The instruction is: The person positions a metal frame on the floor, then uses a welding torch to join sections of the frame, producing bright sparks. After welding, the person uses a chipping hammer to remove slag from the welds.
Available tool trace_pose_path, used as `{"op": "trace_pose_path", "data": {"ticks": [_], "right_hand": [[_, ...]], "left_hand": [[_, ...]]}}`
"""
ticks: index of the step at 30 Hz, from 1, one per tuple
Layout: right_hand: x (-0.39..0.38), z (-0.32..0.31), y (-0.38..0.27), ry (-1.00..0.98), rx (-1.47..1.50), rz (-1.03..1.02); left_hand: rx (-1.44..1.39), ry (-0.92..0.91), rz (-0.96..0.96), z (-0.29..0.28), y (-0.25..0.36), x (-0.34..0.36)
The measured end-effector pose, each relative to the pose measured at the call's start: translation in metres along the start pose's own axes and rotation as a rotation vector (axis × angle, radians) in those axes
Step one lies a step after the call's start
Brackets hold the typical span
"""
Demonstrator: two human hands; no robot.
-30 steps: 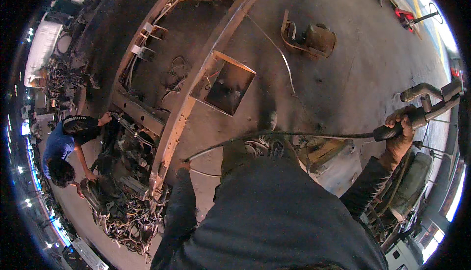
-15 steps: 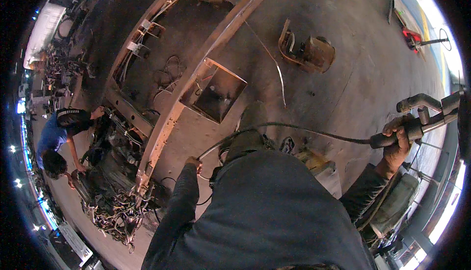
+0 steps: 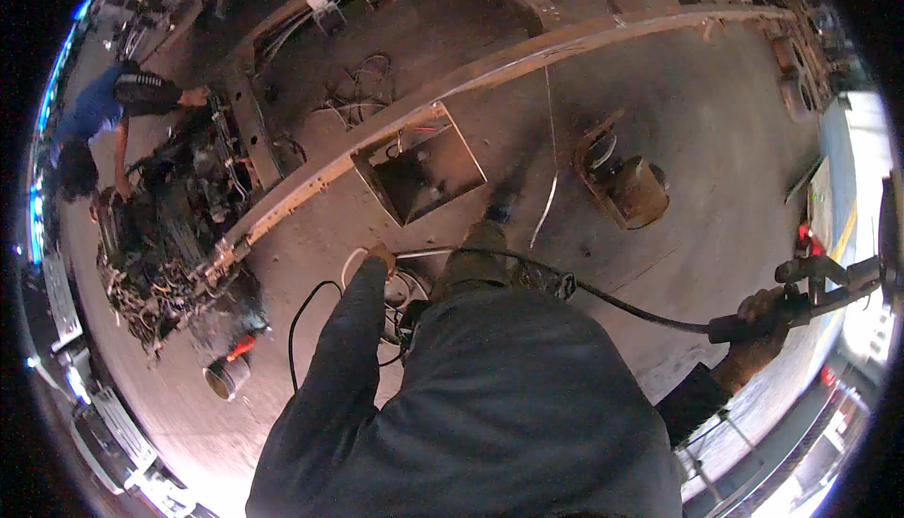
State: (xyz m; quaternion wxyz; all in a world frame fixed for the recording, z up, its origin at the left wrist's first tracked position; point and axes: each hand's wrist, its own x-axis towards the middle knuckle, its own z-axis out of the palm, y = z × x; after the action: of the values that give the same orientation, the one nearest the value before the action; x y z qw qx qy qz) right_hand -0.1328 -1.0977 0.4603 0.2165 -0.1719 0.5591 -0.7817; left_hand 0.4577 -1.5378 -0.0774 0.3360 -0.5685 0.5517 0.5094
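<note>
Right hand point(image 3: 761, 316) grips tool point(image 3: 799, 307), near side of frame point(image 3: 490, 72); left hand point(image 3: 380, 256) at hose point(image 3: 657, 320), closure unclear. Step seemingly hose handling; next likely needs slack.

The person's body point(image 3: 518, 405) fills the low middle of the view. The left arm point(image 3: 344, 348) comes up from the bottom edge in a long dark sleeve point(image 3: 320, 396), close to the body. At its end is the left hand point(image 3: 379, 256), which looks small and seems curled; the sleeve hides part of it. The right arm point(image 3: 692, 414) sticks out to the right, and its top part is hidden. Past the dark cuff point(image 3: 703, 401), the bare right wrist point(image 3: 739, 367) shows. The right hand point(image 3: 765, 315) is curled in a firm grip. The two hands are well apart, with the left one higher up in the view.
</note>
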Motion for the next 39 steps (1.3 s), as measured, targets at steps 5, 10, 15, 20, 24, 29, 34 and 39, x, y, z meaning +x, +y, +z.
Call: {"op": "trace_pose_path", "data": {"ticks": [5,10,15,20,24,29,34,39], "right_hand": [[0.066,0.029,0.013,0.29,0.023,0.049],[0.132,0.044,0.062,0.081,-0.505,0.154],[0.173,0.045,0.135,-0.132,-0.449,0.31],[0.207,0.043,0.211,-0.341,-0.577,0.431],[0.207,0.077,0.261,-0.36,-0.461,0.621],[0.178,0.083,0.339,-0.689,-0.63,0.745],[0.132,0.112,0.497,-0.954,-0.717,0.766],[0.076,0.181,0.649,-1.011,-0.787,0.819]], "left_hand": [[-0.403,0.001,-0.22,0.051,0.085,-0.022],[0.113,-0.139,-0.097,0.077,0.085,-0.036],[-0.314,0.111,0.001,0.145,0.028,-0.003],[-1.001,0.07,-0.119,0.188,0.012,0.027],[-0.905,0.202,-0.209,0.214,0.048,0.058],[-0.43,0.558,-0.551,0.263,0.153,0.093],[-0.513,0.818,-0.065,0.255,0.235,0.091],[-0.586,0.535,-0.1,0.246,0.228,0.153]]}}
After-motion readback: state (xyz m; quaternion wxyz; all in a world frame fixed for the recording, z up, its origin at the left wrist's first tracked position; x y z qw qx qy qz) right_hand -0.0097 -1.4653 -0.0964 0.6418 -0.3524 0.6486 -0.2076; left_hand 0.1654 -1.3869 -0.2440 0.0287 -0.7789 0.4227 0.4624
